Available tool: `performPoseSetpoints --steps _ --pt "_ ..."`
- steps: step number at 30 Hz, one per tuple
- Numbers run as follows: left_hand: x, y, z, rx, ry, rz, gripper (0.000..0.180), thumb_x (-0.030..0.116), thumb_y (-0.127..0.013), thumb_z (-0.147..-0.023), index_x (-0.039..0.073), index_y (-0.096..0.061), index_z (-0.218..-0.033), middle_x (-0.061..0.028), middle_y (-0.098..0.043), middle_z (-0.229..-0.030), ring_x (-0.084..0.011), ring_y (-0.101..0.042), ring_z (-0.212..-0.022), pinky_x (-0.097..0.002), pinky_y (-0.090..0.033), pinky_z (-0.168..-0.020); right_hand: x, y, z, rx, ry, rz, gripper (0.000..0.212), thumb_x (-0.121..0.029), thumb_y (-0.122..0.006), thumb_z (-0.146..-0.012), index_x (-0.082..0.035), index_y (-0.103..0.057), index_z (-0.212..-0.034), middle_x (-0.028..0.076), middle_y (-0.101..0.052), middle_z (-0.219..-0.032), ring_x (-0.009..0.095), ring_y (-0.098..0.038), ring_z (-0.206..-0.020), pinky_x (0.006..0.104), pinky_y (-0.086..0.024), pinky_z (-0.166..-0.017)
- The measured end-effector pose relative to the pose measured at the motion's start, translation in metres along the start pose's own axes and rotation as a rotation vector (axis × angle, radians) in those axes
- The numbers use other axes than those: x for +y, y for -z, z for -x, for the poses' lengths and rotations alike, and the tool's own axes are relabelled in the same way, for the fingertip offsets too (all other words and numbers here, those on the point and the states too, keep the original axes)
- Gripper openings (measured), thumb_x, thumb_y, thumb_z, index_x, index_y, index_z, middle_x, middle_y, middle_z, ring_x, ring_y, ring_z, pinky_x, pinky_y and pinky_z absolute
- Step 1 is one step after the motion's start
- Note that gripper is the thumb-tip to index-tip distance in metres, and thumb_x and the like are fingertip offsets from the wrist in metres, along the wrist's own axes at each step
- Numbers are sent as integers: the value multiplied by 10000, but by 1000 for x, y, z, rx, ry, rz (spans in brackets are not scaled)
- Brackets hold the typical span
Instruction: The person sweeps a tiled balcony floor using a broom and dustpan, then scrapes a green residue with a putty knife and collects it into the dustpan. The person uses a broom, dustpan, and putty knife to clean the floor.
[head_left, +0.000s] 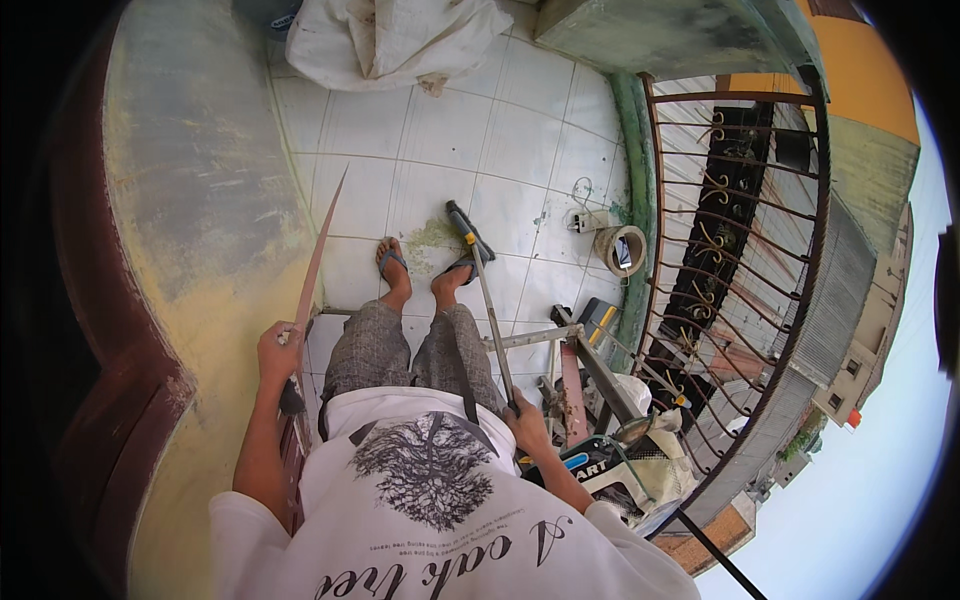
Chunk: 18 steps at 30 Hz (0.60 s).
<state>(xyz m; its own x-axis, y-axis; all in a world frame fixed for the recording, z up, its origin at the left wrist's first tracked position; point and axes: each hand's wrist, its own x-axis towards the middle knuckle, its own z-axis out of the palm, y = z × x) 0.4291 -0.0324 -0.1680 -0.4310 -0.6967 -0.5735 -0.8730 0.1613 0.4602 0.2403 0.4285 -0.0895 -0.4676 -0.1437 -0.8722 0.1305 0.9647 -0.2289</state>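
Note:
My left hand (279,345) grips the upper edge of a long reddish-brown wooden board (317,255) that stands upright beside the yellowish wall. My right hand (527,425) holds the top of a long thin metal rod (490,310). The rod's lower end, with a dark and yellow head (466,228), rests on the white tiled floor (520,140) next to my right foot. I stand in flip-flops on the tiles, wearing grey shorts and a white printed shirt.
A metal frame (560,345) and tools lie to my right. A roll of tape (620,250) and a power strip (590,220) sit near the ornate iron railing (745,250). White sacks (385,40) lie at the far end. A curved wall (190,200) closes the left.

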Motion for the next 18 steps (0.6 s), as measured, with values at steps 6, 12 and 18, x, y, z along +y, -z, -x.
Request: performPoseSetpoints --steps 6,12,18 --pt "16 10 -33 -66 -101 -38 212 228 -719 -894 24 -739 -945 -158 -684 -738 -234 -615 -635 -380 -497 -652 -29 39 40 149 -90 -12 568 -177 -572 -930 -50 -482 -1476 333 -661 -1152 491 -634 -1101 507 -488 -986" --pt "41 19 -63 -122 -234 -122 209 223 -716 -895 20 -737 -937 -143 -667 -707 -190 -582 -611 -366 -483 -625 34 58 -95 352 -26 11 541 -183 -528 -971 -5 -443 -1474 339 -681 -999 514 -657 -953 570 -513 -878" --pt "71 36 -75 -158 -224 -190 210 213 -713 -894 9 -736 -940 -133 -691 -729 -181 -593 -626 -362 -490 -635 -2 -32 -100 190 -189 -140 658 -179 -534 -960 45 -302 -1534 363 -645 -1140 504 -635 -1080 532 -490 -984"
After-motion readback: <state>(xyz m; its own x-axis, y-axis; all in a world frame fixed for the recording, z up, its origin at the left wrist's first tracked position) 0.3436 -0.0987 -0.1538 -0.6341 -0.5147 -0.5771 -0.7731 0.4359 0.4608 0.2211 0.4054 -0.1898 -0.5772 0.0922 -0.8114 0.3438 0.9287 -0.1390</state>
